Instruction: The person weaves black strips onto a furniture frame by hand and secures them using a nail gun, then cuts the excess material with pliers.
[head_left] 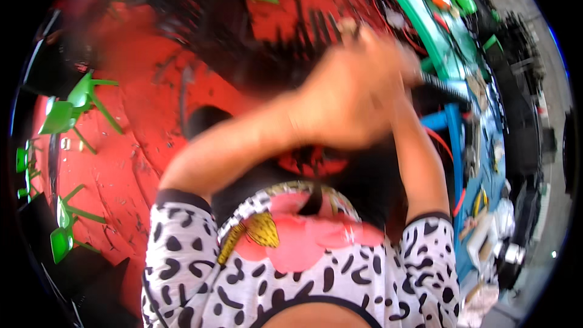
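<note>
My left hand (346, 94) and my right hand (385, 64) are together in front of me, both smeared by motion. The left one crosses over from the left and partly covers the right. Both look closed, but what lies inside them is hidden. A dark ridged rod (446, 88) sticks out to the right beside my right hand; I cannot tell whether it is gripped. Beyond the hands is a large dark object (212, 24), blurred, with several dark upright prongs (316, 30) next to it.
Along the right runs a green-edged table (419, 9) with a blue-framed bench (450, 146) nearer me, its top cluttered with tools and parts. A green chair (79, 103) and another green chair (64, 231) stand at the left on the red floor covering (139, 176), which has dark scraps on it.
</note>
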A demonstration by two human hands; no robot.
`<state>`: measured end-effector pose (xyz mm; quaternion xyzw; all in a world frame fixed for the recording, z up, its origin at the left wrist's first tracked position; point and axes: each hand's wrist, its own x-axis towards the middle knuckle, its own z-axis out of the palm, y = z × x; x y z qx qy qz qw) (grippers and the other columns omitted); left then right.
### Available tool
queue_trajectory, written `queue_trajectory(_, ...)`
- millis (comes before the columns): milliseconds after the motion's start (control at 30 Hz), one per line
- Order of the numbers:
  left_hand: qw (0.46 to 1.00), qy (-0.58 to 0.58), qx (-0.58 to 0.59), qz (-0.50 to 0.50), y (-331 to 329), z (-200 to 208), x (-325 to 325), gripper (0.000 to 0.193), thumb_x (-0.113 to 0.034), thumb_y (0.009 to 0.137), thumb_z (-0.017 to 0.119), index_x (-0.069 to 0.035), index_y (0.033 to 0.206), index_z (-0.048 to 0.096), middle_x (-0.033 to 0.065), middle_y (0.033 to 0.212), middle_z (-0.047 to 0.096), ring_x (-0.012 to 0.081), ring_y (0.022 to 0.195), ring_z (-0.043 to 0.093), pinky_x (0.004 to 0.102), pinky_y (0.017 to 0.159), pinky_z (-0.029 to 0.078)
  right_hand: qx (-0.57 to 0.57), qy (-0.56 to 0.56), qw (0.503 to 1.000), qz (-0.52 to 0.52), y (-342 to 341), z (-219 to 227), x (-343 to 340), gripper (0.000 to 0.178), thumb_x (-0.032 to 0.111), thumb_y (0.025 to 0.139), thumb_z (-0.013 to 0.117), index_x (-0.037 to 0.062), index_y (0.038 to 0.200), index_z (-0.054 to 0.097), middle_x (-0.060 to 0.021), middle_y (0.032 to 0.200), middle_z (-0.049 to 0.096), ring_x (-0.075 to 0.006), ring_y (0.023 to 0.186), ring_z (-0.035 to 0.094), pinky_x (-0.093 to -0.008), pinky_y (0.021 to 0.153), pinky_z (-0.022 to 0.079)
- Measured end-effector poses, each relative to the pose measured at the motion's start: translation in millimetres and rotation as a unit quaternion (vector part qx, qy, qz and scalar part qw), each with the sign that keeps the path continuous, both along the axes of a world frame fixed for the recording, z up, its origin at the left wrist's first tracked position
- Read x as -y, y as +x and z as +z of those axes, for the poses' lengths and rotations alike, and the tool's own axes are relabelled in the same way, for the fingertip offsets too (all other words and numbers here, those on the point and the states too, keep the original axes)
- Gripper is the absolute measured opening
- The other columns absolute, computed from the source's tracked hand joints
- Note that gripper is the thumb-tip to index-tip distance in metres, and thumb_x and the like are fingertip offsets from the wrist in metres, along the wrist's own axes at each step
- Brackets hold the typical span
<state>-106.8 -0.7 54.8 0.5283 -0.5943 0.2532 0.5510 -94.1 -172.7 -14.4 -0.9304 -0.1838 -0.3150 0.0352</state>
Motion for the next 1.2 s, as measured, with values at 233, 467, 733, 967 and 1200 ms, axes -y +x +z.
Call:
queue_trajectory(233,0.975,0.106,-0.074,-0.183,-46,-15,-14,0.019,-0.002,0.073,0.066,0.000,0.090,0.059,0.0146,0.086,0.057,0.0335,0.078,0.058,0.0389,0.066,0.050,-0.085,0.442,0.884,0.124,-20,5,-22,0.013,0.004,0.088,0.059,-0.0017,0.098,0.062,-0.0056,0.082,0.063,-0.0095,0.068,0.056,-0.0245,0.062,0.047)
queue_trajectory(467,0.969,0.230,-0.050,0.074,-7,-37,7,0.011,-0.008,0.072,0.066,-0.003,0.076,0.057,0.0142,0.081,0.057,0.0329,0.072,0.059,0.0393,0.062,0.048,-0.115,0.525,0.838,0.088,-4,-7,-16,0.009,0.007,0.086,0.062,0.0013,0.093,0.064,-0.0007,0.071,0.059,-0.0059,0.062,0.050,-0.0229,0.056,0.042)
queue_trajectory(733,0.884,0.414,0.124,0.180,-5,-58,22,0.009,-0.014,0.067,0.062,-0.005,0.068,0.060,0.0150,0.080,0.057,0.0288,0.072,0.058,0.0398,0.070,0.047,-0.223,0.538,0.798,0.155,-7,23,-7,0.023,0.020,0.091,0.058,-0.0022,0.089,0.064,-0.0026,0.073,0.062,-0.0089,0.065,0.056,-0.0248,0.062,0.045)
queue_trajectory(967,0.930,0.183,0.177,0.265,30,-57,14,0.017,-0.014,0.065,0.065,-0.003,0.074,0.056,0.0127,0.080,0.051,0.0282,0.074,0.053,0.0395,0.072,0.040,-0.051,0.519,0.849,0.088,-1,3,-15,0.019,0.013,0.088,0.061,-0.0018,0.076,0.058,-0.0076,0.065,0.057,-0.0111,0.059,0.050,-0.0272,0.057,0.042)
queue_trajectory(1200,0.910,0.242,0.168,0.293,64,-63,17,0.023,-0.021,0.071,0.065,-0.002,0.081,0.057,0.0118,0.077,0.054,0.0276,0.071,0.056,0.0404,0.077,0.041,0.034,0.402,0.914,0.034,-5,11,-24,0.015,0.010,0.089,0.059,-0.0017,0.079,0.057,-0.0077,0.073,0.054,-0.0189,0.064,0.047,-0.0290,0.063,0.040)
